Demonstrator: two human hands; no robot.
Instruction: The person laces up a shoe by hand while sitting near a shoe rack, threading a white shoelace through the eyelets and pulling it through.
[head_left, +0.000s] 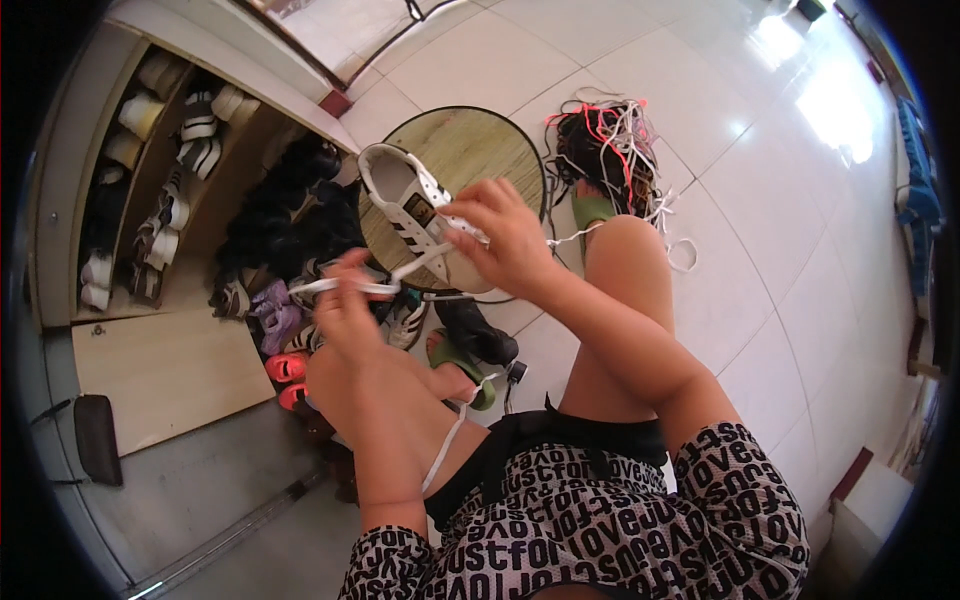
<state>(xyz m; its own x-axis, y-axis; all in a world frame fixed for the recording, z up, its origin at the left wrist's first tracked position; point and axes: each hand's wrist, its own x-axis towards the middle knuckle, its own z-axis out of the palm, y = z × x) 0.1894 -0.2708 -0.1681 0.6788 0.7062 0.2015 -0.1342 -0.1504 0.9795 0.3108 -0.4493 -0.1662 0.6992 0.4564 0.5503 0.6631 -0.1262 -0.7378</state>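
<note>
A white sneaker (394, 191) with black stripes rests tilted on a round wood-topped stool (480, 135). My right hand (506, 236) is at its eyelets and tongue, thumb and fingers pinching there; the exact grip is partly hidden. A flat white shoelace (420, 262) runs from the shoe to my left hand (349, 307), which is blurred by motion and has the lace between its fingers. Another white lace strand (574, 236) stretches from behind my right hand across my knee.
Several shoes fill an open wooden cabinet (172, 172) at left. Black footwear (292, 202) and a purple shoe (277, 315) crowd its foot. Beyond my right knee lies a tangle of laces (607, 150). A black boot-like item (476, 330) lies beside my green slipper (465, 367).
</note>
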